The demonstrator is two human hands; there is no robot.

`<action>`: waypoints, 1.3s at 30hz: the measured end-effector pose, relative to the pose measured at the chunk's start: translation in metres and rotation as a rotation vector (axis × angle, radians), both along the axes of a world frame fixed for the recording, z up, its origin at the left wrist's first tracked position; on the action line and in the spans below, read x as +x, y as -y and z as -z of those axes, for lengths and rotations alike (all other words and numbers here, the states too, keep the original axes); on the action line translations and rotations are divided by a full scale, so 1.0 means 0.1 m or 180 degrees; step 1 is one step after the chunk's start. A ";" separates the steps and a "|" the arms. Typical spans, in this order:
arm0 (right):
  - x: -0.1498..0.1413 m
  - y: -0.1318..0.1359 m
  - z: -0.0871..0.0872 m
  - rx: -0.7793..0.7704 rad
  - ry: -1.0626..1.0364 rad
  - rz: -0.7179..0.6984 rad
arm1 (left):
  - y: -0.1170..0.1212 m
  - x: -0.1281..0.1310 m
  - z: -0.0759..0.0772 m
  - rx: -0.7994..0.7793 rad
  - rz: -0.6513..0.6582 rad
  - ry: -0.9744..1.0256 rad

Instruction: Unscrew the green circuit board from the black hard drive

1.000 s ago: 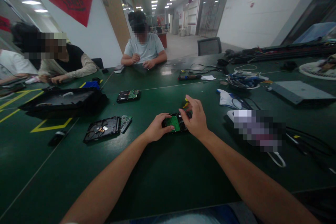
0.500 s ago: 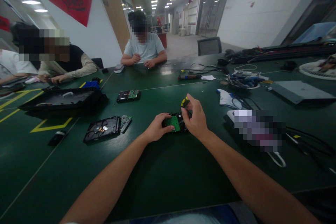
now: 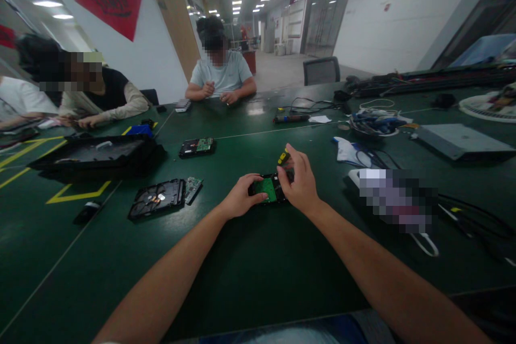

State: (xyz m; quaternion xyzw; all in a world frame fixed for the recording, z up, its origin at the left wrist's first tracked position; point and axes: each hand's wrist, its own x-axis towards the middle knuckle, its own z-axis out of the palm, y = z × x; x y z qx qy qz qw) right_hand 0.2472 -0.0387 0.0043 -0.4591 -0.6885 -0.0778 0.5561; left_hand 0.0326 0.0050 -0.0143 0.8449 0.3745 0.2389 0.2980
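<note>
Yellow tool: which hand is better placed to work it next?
Likely the right hand: its fingers hold the yellow tool by the drive's right end. The left hand is busy steadying the left end, thumb on top, fingers along the far edge.

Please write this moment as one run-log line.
left hand: holding hard drive | right hand: holding yellow-and-black tool, tip hidden | table, left: another drive, loose circuit board

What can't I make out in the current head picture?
All in the head view:
yellow-and-black tool: tip hidden by right hand
held drive: left end partly under left hand
white-edged object: blurred by pixelation
round white object: cut off by right edge
</note>
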 end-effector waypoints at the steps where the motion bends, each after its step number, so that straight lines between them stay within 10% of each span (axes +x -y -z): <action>1: 0.00 0.00 0.00 0.0005 0.0006 0.0000 | 0.00 0.00 0.00 0.0000 0.0001 0.0002; 39: 0.00 0.01 -0.02 0.0058 0.0075 0.0021 | 0.00 0.00 0.00 0.0040 0.0045 0.0099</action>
